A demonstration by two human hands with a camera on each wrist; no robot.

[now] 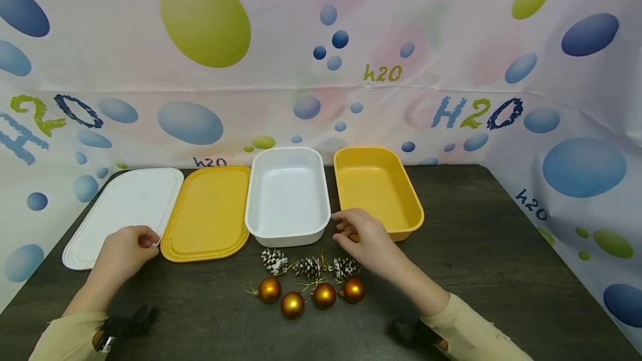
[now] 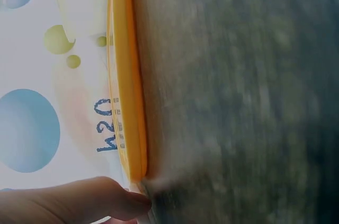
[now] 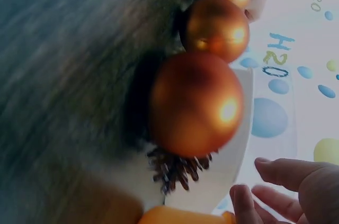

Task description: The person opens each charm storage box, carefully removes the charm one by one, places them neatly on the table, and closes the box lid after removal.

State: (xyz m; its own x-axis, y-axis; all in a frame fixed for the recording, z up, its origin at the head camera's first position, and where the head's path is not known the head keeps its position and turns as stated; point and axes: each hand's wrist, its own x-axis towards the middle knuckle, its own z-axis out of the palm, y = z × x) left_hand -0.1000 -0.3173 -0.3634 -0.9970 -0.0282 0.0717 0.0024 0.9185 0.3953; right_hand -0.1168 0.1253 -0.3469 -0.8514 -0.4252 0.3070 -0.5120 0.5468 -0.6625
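My left hand [image 1: 122, 252] is at the near right corner of a white lid [image 1: 140, 194], pinching its edge between thumb and fingers. The thumb [image 2: 79, 200] shows in the left wrist view, close to the corner of a yellow lid [image 1: 208, 210] lying alongside. Relaxed and holding nothing, my right hand [image 1: 368, 241] hovers by the near ends of a white container [image 1: 288, 235] and a yellow container [image 1: 413, 219]. Its fingertips are near the white rim. Below lie three snow-tipped pine cones [image 1: 307, 267] and a row of several copper-gold Christmas baubles [image 1: 324, 295].
The dark wooden table [image 1: 481, 272] carries everything. Behind it hangs a white curtain [image 1: 281, 71] printed with blue and green ovals. Both containers stand upright at the back, side by side, right of the two lids.
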